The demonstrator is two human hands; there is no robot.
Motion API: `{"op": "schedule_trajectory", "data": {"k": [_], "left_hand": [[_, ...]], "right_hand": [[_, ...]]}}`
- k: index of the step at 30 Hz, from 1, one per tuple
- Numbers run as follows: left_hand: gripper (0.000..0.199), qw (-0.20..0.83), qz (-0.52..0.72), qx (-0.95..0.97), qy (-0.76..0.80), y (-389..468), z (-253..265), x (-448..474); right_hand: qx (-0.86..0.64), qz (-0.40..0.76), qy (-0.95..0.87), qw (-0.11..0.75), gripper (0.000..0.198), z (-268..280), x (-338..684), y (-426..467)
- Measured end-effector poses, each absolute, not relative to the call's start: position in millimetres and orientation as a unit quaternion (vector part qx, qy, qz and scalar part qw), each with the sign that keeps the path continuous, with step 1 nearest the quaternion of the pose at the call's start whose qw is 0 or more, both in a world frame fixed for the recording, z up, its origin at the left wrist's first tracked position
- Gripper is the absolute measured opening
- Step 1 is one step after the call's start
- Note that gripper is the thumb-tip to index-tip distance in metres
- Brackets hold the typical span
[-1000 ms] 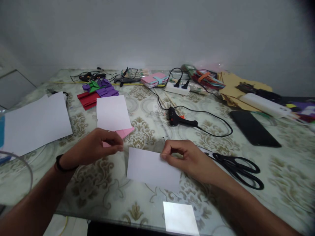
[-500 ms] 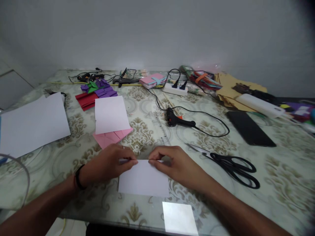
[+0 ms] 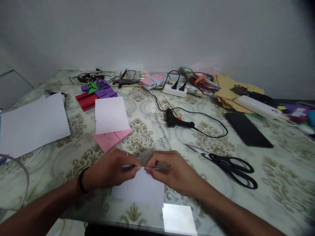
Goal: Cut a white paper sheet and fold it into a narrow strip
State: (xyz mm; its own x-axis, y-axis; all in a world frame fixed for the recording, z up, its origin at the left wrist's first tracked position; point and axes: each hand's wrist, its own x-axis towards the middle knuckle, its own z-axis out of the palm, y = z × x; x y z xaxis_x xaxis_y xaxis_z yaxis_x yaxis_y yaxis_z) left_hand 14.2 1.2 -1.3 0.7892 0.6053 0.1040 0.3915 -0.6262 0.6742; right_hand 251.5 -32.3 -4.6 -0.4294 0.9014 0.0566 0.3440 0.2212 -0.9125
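Note:
A white sheet of paper [image 3: 139, 189] lies near the table's front edge, its far edge raised between my fingertips. My left hand [image 3: 115, 168] pinches that edge between thumb and index finger; a ring and a dark wristband show on this arm. Close beside it, my right hand [image 3: 172, 170] pinches the same edge, the two sets of fingertips almost touching. Beyond my left hand, a white paper square [image 3: 112, 114] overlaps a folded pink paper [image 3: 112, 139]. A small bright white square [image 3: 179, 218] sits at the front edge, right of the sheet.
Black-handled scissors [image 3: 227, 165] lie right of my right hand. Farther back are a black glue gun [image 3: 179, 121] with its cord, a black phone [image 3: 248, 129] and a white power strip [image 3: 174, 90]. Large white sheets [image 3: 34, 126] and folded red paper [image 3: 86, 100] occupy the left.
Both hands have come closer together along the paper's far edge, and that edge has been drawn slightly nearer to me. The sheet has shifted a little to the left.

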Motion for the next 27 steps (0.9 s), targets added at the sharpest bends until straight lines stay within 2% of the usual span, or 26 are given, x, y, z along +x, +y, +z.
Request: {"op": "schedule_trajectory", "data": {"k": [6,11,14,17,24,27], "left_hand": [[0.022,0.384,0.18,0.842,0.334,19,19,-2],[0.026,0.377,0.217,0.782,0.446,30,25,-12],[0.031,0.38,0.278,0.722,0.507,28,23,-8],[0.032,0.412,0.31,0.685,0.515,24,21,-1],[0.03,0.524,0.236,0.683,0.45,19,16,2],[0.03,0.527,0.203,0.701,0.436,18,12,0]], "right_hand": [[-0.475,0.424,-0.709,0.303,0.017,7,280,-19],[-0.518,0.397,-0.662,0.368,0.019,5,296,-9],[-0.51,0.435,-0.625,0.401,0.024,0,291,-9],[-0.497,0.498,-0.595,0.389,0.028,-3,279,-13],[-0.495,0.524,-0.575,0.386,0.031,-1,269,-19],[-0.5,0.511,-0.596,0.366,0.028,2,268,-22]]}}
